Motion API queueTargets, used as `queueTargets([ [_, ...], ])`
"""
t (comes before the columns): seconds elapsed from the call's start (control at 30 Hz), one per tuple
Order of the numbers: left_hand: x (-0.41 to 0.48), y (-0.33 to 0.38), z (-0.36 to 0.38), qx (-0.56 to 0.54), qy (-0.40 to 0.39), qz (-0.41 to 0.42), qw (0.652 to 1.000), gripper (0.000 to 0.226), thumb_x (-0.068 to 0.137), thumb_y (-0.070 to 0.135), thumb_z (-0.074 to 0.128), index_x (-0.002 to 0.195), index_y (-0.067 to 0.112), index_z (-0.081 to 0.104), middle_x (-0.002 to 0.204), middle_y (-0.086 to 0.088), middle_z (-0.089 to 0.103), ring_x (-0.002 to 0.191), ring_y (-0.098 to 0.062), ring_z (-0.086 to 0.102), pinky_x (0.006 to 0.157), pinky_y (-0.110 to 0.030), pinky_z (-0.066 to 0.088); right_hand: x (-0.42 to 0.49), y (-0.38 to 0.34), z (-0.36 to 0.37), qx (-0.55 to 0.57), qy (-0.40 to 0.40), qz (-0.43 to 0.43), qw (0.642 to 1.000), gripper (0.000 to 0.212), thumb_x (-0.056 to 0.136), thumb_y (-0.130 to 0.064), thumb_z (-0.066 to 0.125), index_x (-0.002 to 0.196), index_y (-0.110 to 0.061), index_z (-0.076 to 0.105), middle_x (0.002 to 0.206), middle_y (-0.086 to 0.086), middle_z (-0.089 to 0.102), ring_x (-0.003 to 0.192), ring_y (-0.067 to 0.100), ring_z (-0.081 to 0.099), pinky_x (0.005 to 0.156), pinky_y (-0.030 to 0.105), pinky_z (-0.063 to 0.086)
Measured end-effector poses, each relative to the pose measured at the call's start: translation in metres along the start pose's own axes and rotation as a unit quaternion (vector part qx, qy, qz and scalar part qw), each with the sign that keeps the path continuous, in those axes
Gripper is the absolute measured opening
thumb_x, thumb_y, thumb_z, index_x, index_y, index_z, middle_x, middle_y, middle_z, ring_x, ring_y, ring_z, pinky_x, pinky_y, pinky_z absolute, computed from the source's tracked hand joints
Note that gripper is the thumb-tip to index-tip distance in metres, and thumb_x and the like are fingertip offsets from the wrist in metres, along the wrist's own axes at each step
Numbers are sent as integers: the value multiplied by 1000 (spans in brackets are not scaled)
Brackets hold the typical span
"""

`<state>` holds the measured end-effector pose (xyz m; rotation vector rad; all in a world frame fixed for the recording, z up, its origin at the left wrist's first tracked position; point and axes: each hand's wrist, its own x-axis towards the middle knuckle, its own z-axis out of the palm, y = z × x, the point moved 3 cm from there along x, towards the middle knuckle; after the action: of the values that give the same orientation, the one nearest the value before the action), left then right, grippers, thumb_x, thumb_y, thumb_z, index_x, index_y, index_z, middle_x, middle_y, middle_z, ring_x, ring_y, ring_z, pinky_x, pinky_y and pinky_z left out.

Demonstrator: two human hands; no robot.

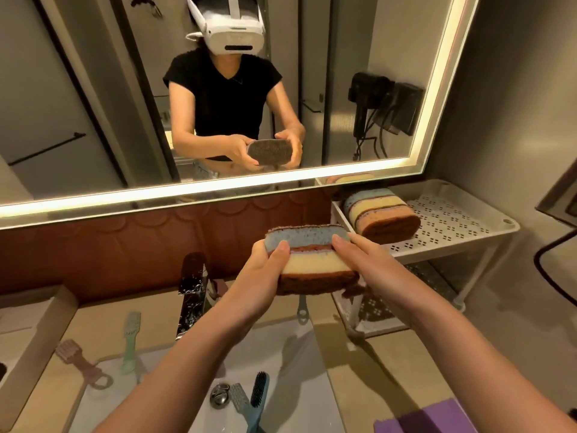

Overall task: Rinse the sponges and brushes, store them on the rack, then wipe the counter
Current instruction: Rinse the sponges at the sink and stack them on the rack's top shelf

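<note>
Both hands hold a stack of sponges [312, 260], blue, brown and cream layered, in the air above the back of the sink. My left hand [265, 270] grips its left end and my right hand [359, 254] grips its right end. Another stack of sponges [382, 215] lies on the top shelf of the white perforated rack [452, 220] at the right. A black brush [259, 390] and a blue-handled brush [242, 401] lie in the white sink [299, 354]. On the counter at the left lie a green brush [131, 342] and a pink brush [78, 359].
A chrome faucet [191, 292] stands behind the sink. A purple cloth [431, 418] lies on the beige counter [374, 370] at the lower right. A lit mirror [93, 104] fills the wall and a tan box [31, 339] sits at the far left.
</note>
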<state>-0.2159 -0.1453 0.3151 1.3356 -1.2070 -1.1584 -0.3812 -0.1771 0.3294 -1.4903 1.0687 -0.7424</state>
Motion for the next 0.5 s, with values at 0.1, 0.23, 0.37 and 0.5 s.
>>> queueTargets([
  [0.1,13,12,12,4,-3,11,1000,36,97,42,37,125,20,39,120,-3,56,111,-17,56,101,-41,45,1,-8,-22,4,16,-18,1000,51,86,-47,50,133,-27,45,113,-3,62,98,10,63,79,27,56],
  [0.23,30,29,34,10,-21,25,999,35,96,42,38,123,20,37,119,-4,56,109,-17,58,98,-41,48,6,-12,-49,44,73,-15,996,62,82,-45,56,137,-21,42,116,-2,58,100,14,62,87,33,54],
  [0.37,51,46,62,4,-59,24,998,38,96,41,38,125,18,38,119,-6,56,108,-20,59,95,-42,50,13,-8,-81,74,120,-14,990,43,87,-37,57,126,-20,52,113,2,62,96,14,65,76,26,55],
  [0.5,72,62,88,25,-83,80,993,42,98,46,23,125,24,46,120,-1,58,105,-10,57,80,-23,48,18,-1,-113,104,169,-13,980,45,87,-38,57,127,-19,52,112,5,64,97,17,66,77,28,55],
])
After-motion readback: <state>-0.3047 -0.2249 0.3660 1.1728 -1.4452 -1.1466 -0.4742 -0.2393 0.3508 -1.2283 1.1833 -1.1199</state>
